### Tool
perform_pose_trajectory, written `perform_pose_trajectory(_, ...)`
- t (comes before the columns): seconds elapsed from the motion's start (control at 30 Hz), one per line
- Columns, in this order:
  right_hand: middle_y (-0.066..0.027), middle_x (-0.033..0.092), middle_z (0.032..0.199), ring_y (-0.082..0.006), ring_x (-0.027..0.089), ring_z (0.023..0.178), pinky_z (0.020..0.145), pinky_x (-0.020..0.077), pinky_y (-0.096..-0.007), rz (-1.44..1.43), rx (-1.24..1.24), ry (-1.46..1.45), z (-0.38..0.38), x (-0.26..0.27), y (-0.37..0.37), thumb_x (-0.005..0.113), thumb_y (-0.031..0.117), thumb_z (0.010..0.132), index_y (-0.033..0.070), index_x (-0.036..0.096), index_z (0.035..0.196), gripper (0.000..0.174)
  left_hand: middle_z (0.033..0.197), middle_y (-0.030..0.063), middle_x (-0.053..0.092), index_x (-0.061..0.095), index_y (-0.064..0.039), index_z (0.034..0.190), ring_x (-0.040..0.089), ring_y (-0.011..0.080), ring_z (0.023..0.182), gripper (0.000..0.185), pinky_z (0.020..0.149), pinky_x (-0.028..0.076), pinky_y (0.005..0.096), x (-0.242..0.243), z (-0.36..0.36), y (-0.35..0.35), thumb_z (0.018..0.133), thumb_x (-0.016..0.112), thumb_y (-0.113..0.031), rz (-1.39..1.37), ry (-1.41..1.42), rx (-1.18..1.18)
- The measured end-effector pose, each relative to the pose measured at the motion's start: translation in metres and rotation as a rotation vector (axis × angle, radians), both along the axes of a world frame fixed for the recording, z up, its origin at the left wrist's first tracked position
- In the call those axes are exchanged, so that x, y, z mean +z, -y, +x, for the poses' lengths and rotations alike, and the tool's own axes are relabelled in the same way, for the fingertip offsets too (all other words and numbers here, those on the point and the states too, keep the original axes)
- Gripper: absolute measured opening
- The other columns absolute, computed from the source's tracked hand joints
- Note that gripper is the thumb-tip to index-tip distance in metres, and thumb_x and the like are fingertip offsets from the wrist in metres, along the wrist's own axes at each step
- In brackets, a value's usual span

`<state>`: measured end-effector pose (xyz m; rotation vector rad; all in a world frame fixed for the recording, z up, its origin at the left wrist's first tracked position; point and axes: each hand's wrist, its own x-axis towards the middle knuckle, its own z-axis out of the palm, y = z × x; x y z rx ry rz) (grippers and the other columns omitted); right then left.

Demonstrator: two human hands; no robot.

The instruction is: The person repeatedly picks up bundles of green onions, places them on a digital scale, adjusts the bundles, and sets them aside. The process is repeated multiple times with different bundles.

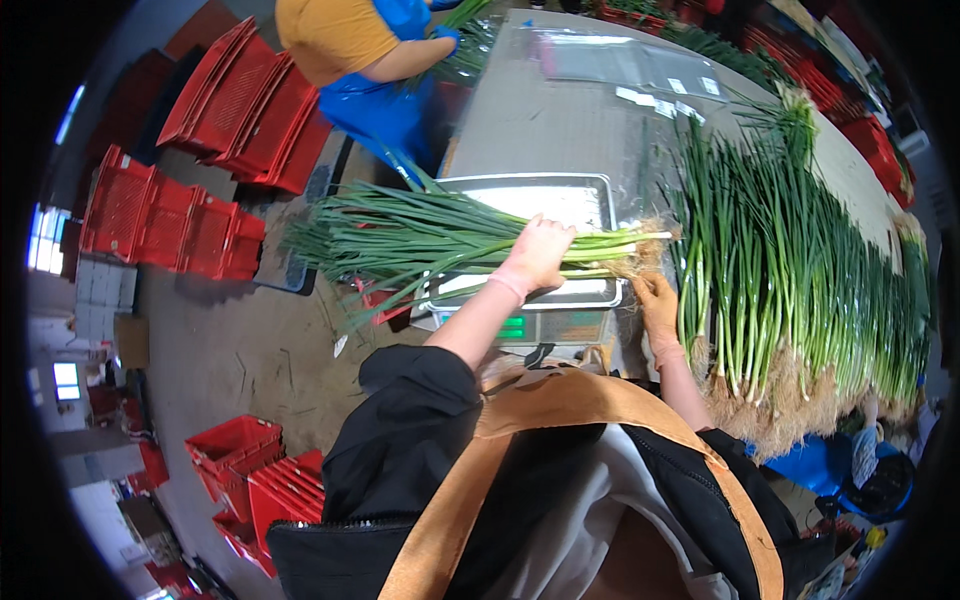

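A bunch of green onions lies crosswise over the metal tray of a digital scale. Its leaves reach past the tray's left rim, and its pale stems and roots point right. My left hand, in a thin pinkish glove, grips the bunch from above near the start of the white stems. At the root end, the gloved fingertips of my right hand touch the roots; whether they pinch them is unclear. Part of the scale's green display shows below the tray.
A long row of green onions covers the table's right side, roots towards me. Clear plastic bags and white labels lie at the far end. A co-worker in a blue apron stands at the far left, near stacked red crates.
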<state>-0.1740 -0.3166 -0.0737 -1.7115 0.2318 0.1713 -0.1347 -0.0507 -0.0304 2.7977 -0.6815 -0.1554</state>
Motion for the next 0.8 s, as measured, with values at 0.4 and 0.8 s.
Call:
perform_pose_trajectory(0.4,-0.0077,0.033,0.148,-0.0233,0.028,0.136,0.111,0.0202,-0.0318,0.313,0.122,-0.029,0.076,0.012,-0.021,0.038,0.043,0.098,0.012,0.04,0.14,0.053,0.11,0.0138,0.057,0.045,-0.003,0.13,0.052,0.0275,0.107,0.083,0.098,0.036,0.0374,-0.001,0.004,-0.001,0.059,0.078,-0.033,0.05,0.149,-0.09)
perform_pose_trajectory(0.8,-0.0185,0.031,0.146,-0.0307,0.03,0.134,0.109,0.0236,-0.0405,-0.111,0.496,0.116,0.07,0.055,-0.054,0.055,0.039,0.089,0.004,0.031,0.142,0.068,0.101,0.0118,0.059,0.054,-0.002,0.113,0.054,0.0258,0.098,0.065,0.09,0.039,0.0355,-0.001,-0.009,0.005,0.066,0.073,-0.043,0.02,0.08,-0.03)
